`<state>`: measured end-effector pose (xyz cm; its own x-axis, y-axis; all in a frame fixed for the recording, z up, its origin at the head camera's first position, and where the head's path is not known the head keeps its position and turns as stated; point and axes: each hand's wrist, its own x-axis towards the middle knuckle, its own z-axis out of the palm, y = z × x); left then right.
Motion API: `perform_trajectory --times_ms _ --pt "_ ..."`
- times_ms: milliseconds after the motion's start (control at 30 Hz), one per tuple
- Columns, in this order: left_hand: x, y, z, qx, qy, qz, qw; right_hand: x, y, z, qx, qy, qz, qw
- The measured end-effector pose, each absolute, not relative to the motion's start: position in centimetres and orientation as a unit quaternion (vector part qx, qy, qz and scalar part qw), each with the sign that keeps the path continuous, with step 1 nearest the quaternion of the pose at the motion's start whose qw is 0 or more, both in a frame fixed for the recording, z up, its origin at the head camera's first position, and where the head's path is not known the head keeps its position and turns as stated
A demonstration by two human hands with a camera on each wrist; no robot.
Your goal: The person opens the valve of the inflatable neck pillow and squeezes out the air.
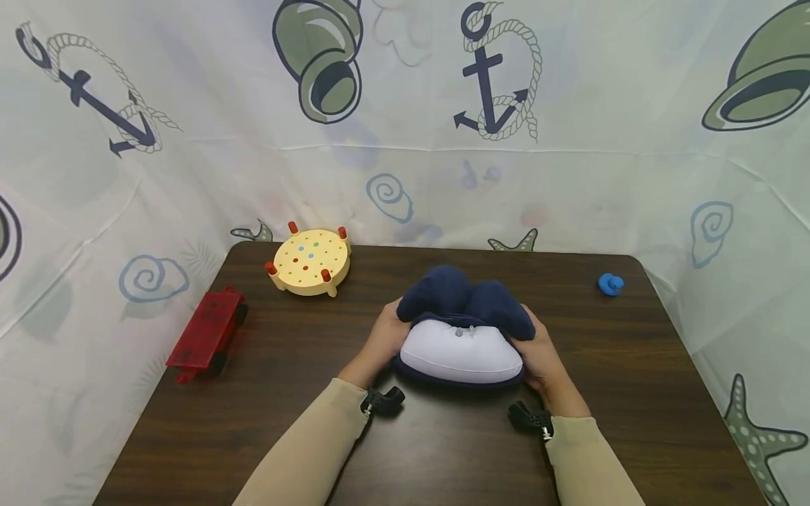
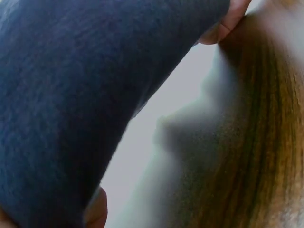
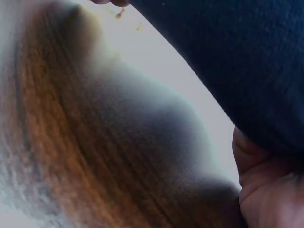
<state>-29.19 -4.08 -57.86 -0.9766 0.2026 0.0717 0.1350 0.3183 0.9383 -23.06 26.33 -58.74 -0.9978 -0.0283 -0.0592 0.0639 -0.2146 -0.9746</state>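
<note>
**Kid:** What were the hands doing?

**Helper:** Both held a soft pillow (image 1: 460, 327) in the middle of the brown counter (image 1: 633, 365). It was dark blue on top and white in front.

**Kid:** How did they hold it?

**Helper:** The left hand (image 1: 384, 337) curled around its left end. The right hand (image 1: 539, 351) curled around its right end. Each grip pinched the pillow, with fingers wrapped on the blue cloth. In the left wrist view, a fingertip (image 2: 223, 26) pressed against the cloth.

**Kid:** Was the pillow lying flat?

**Helper:** No. The blue ends were bunched up behind the white part. The bottom sat on the counter.

**Kid:** Was the job nearly done?

**Helper:** I think it was somewhere in the middle. The pillow was squeezed together, but the hands had not let go. The folding or squashing looked unfinished.

**Kid:** What else was there?

**Helper:** A red toy cart (image 1: 207, 336) sat far left. A round yellow board with red pegs (image 1: 311, 261) sat at the back. A small blue thing (image 1: 610, 284) lay far right.
</note>
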Motion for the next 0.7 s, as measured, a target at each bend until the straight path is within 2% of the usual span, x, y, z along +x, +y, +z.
perform_trajectory --times_ms 133,300,400,500,700 --pt "-29.3 -3.8 -58.4 0.082 0.801 0.591 0.051 -23.2 26.3 -58.7 0.018 0.615 -0.788 -0.008" --pt "-29.5 -3.9 -58.5 0.031 0.652 0.746 0.133 -23.4 26.7 -58.8 0.001 0.484 -0.874 -0.043" --pt "-29.5 -4.2 -58.1 0.013 0.530 0.826 0.190 -23.5 27.2 -58.9 -0.052 0.373 -0.926 -0.017" --pt "-29.2 -4.2 -57.9 0.024 0.477 0.844 0.243 -23.4 27.2 -58.9 -0.072 0.370 -0.926 0.021" --pt "-28.3 -3.4 -58.2 0.068 0.489 0.805 0.329 -23.3 26.6 -58.6 0.005 0.487 -0.872 0.044"
